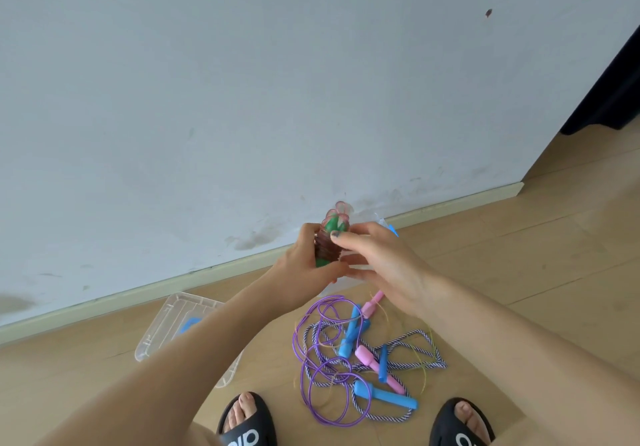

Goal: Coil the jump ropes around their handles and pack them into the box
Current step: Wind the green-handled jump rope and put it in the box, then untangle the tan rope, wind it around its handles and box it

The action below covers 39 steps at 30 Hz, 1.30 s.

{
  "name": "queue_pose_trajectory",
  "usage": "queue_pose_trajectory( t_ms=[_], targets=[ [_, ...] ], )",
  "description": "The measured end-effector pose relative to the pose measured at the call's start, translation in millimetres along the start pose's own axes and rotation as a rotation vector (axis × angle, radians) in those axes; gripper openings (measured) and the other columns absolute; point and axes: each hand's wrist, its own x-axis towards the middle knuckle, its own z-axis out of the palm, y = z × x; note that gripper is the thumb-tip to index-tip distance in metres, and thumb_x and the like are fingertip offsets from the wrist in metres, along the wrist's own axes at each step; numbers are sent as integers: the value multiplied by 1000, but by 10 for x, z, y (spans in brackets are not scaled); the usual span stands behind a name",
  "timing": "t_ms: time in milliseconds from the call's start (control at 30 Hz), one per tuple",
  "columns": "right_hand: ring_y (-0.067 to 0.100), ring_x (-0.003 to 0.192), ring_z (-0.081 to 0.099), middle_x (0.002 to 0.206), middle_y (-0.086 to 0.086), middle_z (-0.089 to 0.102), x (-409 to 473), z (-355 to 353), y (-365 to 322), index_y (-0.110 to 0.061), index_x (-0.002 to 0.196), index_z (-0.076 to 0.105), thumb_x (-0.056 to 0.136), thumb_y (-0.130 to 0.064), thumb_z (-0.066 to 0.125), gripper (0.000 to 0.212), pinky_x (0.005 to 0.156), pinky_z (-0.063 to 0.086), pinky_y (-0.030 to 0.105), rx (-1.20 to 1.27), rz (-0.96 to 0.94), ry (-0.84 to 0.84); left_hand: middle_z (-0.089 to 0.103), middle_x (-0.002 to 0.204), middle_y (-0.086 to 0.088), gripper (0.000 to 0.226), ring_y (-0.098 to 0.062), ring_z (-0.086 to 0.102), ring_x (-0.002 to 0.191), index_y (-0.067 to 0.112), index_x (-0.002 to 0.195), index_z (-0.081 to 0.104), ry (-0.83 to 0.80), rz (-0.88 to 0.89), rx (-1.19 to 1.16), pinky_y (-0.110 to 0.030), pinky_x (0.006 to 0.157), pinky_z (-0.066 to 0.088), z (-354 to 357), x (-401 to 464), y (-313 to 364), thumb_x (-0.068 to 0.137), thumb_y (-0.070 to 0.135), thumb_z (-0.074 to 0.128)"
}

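Both hands hold up a coiled jump rope with green handles in front of the wall.

A clear plastic lid (162, 321) lies on the wood floor at left. The left hand (304, 265) grips the green handles (330, 237), wrapped in pink rope, while the right hand (377, 258) touches the bundle, fingers loosely curved. Below, a tangle of ropes (360, 359) with blue and pink handles lies loose on the floor between two black slippers (247, 425).

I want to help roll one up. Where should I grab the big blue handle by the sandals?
Probably grip the blue handle round its long, straight middle, coming down from above. It lies flat on the floor, its top bare, and the striped rope loops under its ends.
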Motion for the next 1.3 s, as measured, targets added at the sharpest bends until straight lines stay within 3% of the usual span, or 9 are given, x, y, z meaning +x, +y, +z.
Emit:
queue_pose_trajectory(
  t_ms=[100,200,367,533,767,900,1033,1167,1300],
  targets=[
    [18,90,72,109,8,75,159,-65,75,-13,120,65,90,-28,71,34,94,57,44,-7,91,-46,68,105,4,60,-17,66,99,34,122,38,-62,-75,21,-45,93,52,24,193,-10,69,44,65],
    [16,88,72,105,7,76,402,-135,63,-13,115,69,92,-23,70,26,79,60,36,-14,103,-41,62,116,1,67,-18,61,107,28,128,36,-176,-136,57,-44,96,50,-1,449,-5,70,42,67],
    [25,97,73,104,14,75,1131,-330,197,-10,104,72,82,-21,76,25,90,58,46,-173,140,113,66,112,-3,87,-23,63,106,29,136,31,-135,-321,-18,-44,97,52,-39,985,-427,59,53,64],
    [24,85,73,93,10,75,1949,-489,824,-11,95,71,54,-36,79,48,80,62,41,-481,282,196,61,111,-9,57,-22,57,80,12,139,36,-22,-517,134,-34,71,46,25,1373,-1311,91,34,57],
    [24,85,64,98,6,68,3000,-466,1663,-10,106,63,79,-35,74,38,65,45,27,-792,346,208,58,99,-9,31,-24,58,77,9,119,44,42,-548,265,-31,57,42,397,2044,-2135,98,30,49],
    [23,76,60,80,-1,61,3419,-434,2056,-17,95,63,82,-34,71,23,65,44,27,-980,373,150,57,88,-15,16,-29,52,69,10,97,38,132,-488,253,-35,54,37,608,2225,-2414,99,23,46],
    [27,93,67,100,7,71,3634,-355,2403,-13,104,69,81,-25,68,26,67,43,27,-1124,388,38,56,77,-13,17,-34,60,65,14,91,35,183,-434,184,-35,51,38,692,2223,-2553,99,24,47],
    [26,80,67,99,10,72,3653,-289,2523,-12,94,65,78,-20,63,18,60,44,25,-1067,411,11,57,77,-12,19,-36,64,66,15,89,35,174,-437,168,-36,53,44,683,2264,-2593,98,25,49],
    [34,105,61,120,15,61,3514,-378,2323,-9,117,58,89,-30,58,36,77,47,33,-1157,315,75,58,89,-13,29,-35,64,72,12,99,37,240,-436,184,-45,64,51,679,2189,-2507,97,36,54]
  ],
)
